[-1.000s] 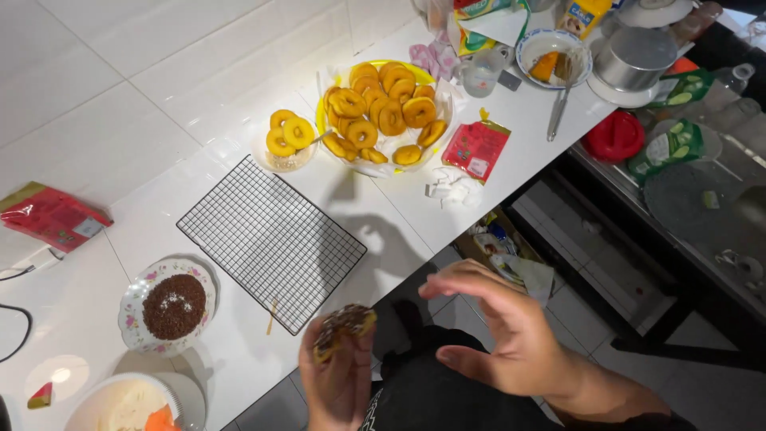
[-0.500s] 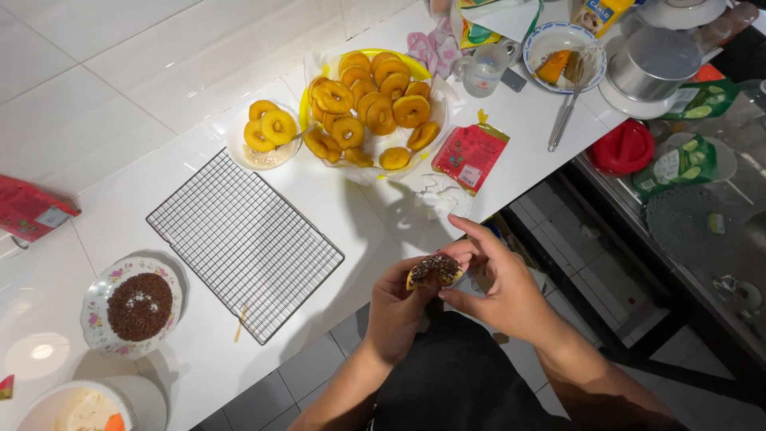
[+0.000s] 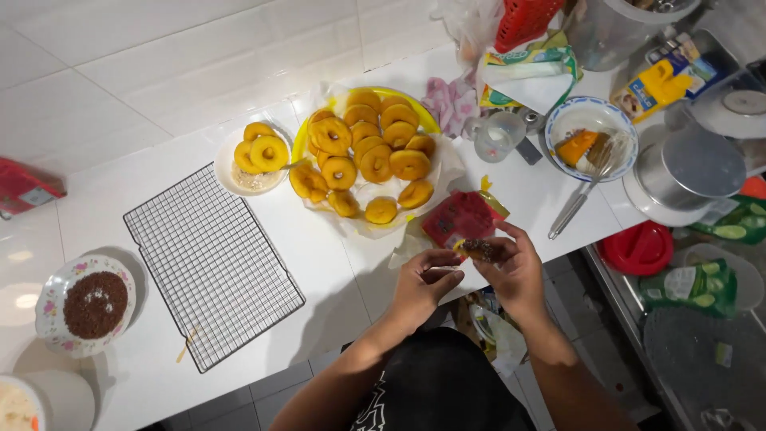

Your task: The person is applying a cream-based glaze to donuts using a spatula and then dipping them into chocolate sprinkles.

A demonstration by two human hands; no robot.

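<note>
My right hand [image 3: 517, 270] holds a chocolate-sprinkled donut [image 3: 482, 251] at the front edge of the white counter [image 3: 335, 263]. My left hand [image 3: 423, 282] is beside it, fingers curled close to the donut, nothing visibly in it. Just behind my hands lies a red packet [image 3: 461, 218]. A yellow plate [image 3: 421, 116] lined with paper carries several plain golden donuts [image 3: 367, 152]. A small white dish [image 3: 231, 170] to its left holds two more.
A black wire cooling rack [image 3: 211, 263] lies at left-centre. A floral plate of chocolate sprinkles [image 3: 92, 303] sits far left. At right are a bowl with a whisk [image 3: 590, 144], a clear cup [image 3: 499, 136], a metal pot [image 3: 690, 168], a red lid [image 3: 638, 247] and packets.
The sprinkled donut moved from my left hand near the counter's front to my right hand, and both hands shifted right toward the red packet. The camera view also shifted.
</note>
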